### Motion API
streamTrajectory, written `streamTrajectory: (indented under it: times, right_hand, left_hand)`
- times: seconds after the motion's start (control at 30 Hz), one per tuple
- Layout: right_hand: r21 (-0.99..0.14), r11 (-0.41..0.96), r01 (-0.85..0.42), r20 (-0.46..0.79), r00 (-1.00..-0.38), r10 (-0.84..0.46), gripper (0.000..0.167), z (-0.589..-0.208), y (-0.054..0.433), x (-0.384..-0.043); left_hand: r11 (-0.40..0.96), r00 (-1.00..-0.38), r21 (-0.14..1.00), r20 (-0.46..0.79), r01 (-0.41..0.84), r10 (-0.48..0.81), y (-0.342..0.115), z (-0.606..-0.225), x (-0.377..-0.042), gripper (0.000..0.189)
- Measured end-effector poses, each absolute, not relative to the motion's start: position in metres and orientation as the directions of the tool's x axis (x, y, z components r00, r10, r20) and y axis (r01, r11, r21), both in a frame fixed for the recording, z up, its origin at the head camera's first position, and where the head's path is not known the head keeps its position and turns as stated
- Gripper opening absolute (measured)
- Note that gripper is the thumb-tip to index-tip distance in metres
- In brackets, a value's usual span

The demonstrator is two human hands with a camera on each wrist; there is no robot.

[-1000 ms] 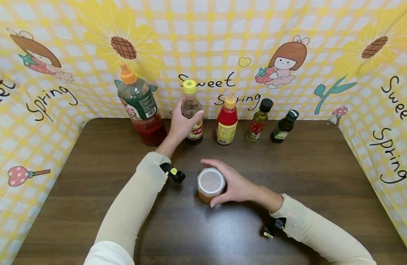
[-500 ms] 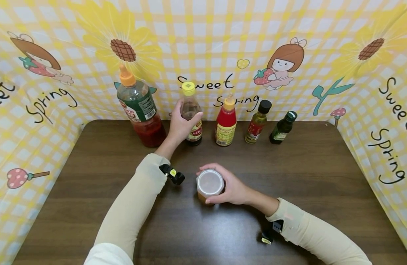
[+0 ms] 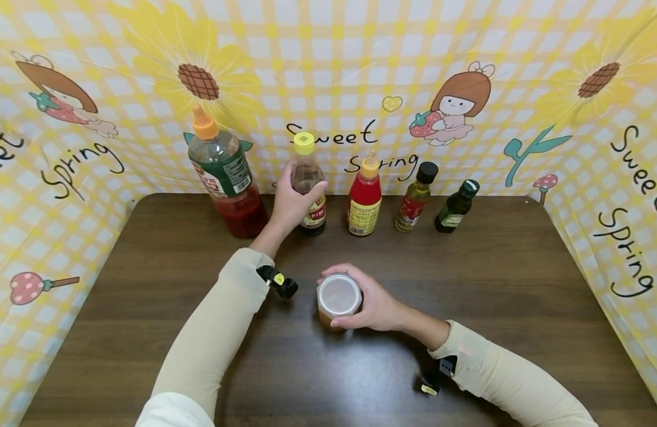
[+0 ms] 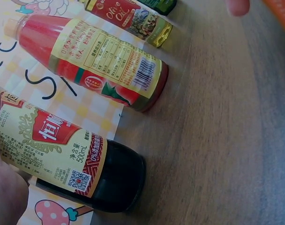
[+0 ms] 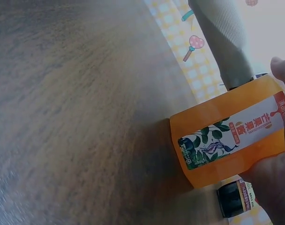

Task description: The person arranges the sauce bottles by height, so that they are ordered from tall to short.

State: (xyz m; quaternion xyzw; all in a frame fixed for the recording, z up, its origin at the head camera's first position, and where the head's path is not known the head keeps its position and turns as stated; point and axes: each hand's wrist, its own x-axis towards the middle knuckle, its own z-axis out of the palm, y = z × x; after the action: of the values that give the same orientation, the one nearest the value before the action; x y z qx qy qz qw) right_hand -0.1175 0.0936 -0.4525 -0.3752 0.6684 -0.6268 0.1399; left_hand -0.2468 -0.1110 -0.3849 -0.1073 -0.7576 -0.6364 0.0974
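Note:
In the head view my left hand (image 3: 296,198) grips a yellow-capped bottle of dark sauce (image 3: 313,213) round its upper part. The bottle stands upright at the back of the table; its cream and red label shows in the left wrist view, with part of the hand at the edge. Nearer the front, my right hand (image 3: 376,305) holds a faceted jar (image 3: 339,295) with a pale lid and orange contents, thumb in front and fingers behind. In the right wrist view, the jar's (image 5: 231,133) white label with printed leaves shows, and its base appears to rest on the wood.
A large orange-capped red sauce bottle (image 3: 237,196) stands left of the left hand. To the right stand a red squeeze bottle (image 3: 365,204), a black-capped oil bottle (image 3: 413,201) and a small dark green bottle (image 3: 455,207). A checked cloth (image 3: 339,71) rises behind the brown table (image 3: 467,273).
The fingers and thumb of my right hand have closed in from a wider spread onto the jar. My left hand keeps its grip on the sauce bottle. The head view shifted slightly.

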Motion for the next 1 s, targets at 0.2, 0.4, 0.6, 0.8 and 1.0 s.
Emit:
streamTrajectory:
  times: [0.2, 0.4, 0.6, 0.8, 1.0]
  right_hand:
    - [-0.939, -0.074, -0.336, 0.296, -0.682, -0.669, 0.075, -0.453, 0.097, -0.114]
    - [-0.929, -0.090, -0.360, 0.333, -0.699, -0.633, 0.075, -0.450, 0.107, -0.114]
    - [-0.925, -0.075, -0.373, 0.343, -0.732, -0.588, 0.075, -0.446, 0.120, -0.115]
    - [-0.915, -0.033, -0.401, 0.353, -0.762, -0.542, 0.076, -0.442, 0.136, -0.118]
    - [-0.920, -0.006, -0.393, 0.344, -0.797, -0.496, 0.075, -0.436, 0.155, -0.120]
  left_hand:
    - [0.153, -0.957, 0.945, 0.286, 0.289, 0.042, -0.111, -0.386, -0.245, 0.057]
    - [0.183, -0.958, 0.941, 0.286, 0.285, 0.020, -0.116, -0.410, -0.264, 0.062]
    - [0.201, -0.962, 0.942, 0.273, 0.269, 0.012, -0.117, -0.413, -0.267, 0.064]
    - [0.181, -0.964, 0.948, 0.264, 0.263, 0.021, -0.117, -0.411, -0.267, 0.065]
    - [0.166, -0.967, 0.953, 0.254, 0.255, 0.030, -0.117, -0.411, -0.269, 0.066]
